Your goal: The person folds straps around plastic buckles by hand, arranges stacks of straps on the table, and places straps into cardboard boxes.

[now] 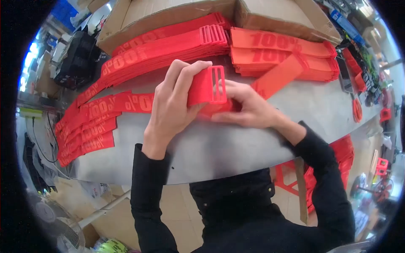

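Left hand (171,99)'s gripping a red strap (200,89), buckle (224,82) just right of its fingers. Right hand (252,105)'s curled beside that, too blurry to tell if it's pinching. Looks like strap-handling; next move probably needs a steady left grip.

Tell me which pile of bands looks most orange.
The right-hand pile, just beyond the right hand: orange-red, whereas the bands on the left look deeper red.

Left strap stack (168,52): red, bears paler "100%" lettering. Right strap stack (247,57): orange-red, bears deeper-red "100%" lettering. Held buckled strap (200,87): bright red. Desk (219,156): silver-grey. Cardboard box (168,14): brown. Sleeves (147,189): black. Floor (179,202): beige.
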Action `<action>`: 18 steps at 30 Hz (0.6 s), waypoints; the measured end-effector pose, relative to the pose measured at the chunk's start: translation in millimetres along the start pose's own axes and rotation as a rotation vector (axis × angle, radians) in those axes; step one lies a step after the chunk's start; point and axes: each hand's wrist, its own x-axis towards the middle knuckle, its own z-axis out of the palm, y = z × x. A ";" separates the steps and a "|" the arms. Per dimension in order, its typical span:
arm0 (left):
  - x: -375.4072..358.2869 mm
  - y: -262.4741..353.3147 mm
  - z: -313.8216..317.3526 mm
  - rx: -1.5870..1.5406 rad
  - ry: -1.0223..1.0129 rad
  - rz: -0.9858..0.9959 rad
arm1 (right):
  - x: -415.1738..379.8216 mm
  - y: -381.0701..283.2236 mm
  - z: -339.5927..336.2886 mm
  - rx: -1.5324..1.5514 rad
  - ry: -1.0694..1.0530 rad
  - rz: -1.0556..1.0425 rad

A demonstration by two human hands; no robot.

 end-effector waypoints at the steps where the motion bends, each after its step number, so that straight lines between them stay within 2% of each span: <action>1: 0.8 2.5 -1.0 -0.006 0.014 -0.013 | -1.0 -0.2 -5.0 0.320 0.070 0.171; 3: 1.2 5.7 -2.2 -0.020 0.048 -0.050 | -0.5 -4.7 -15.4 0.965 0.198 0.511; 4: 1.7 4.8 -1.6 -0.017 0.047 -0.050 | -0.3 -6.1 -19.6 0.967 0.199 0.509; 7: -0.5 0.8 4.4 -0.034 0.063 0.023 | -3.5 -9.9 -28.2 1.312 0.208 0.522; 11: -1.6 1.4 9.3 -0.027 0.052 -0.034 | -0.8 -7.6 -22.1 1.330 0.176 0.625; 15: -2.4 0.5 9.2 -0.064 0.005 -0.017 | -5.1 7.1 -20.8 1.403 0.111 0.575; 18: -2.1 -0.3 8.5 -0.114 -0.007 0.018 | -4.9 7.5 -20.1 1.377 0.143 0.589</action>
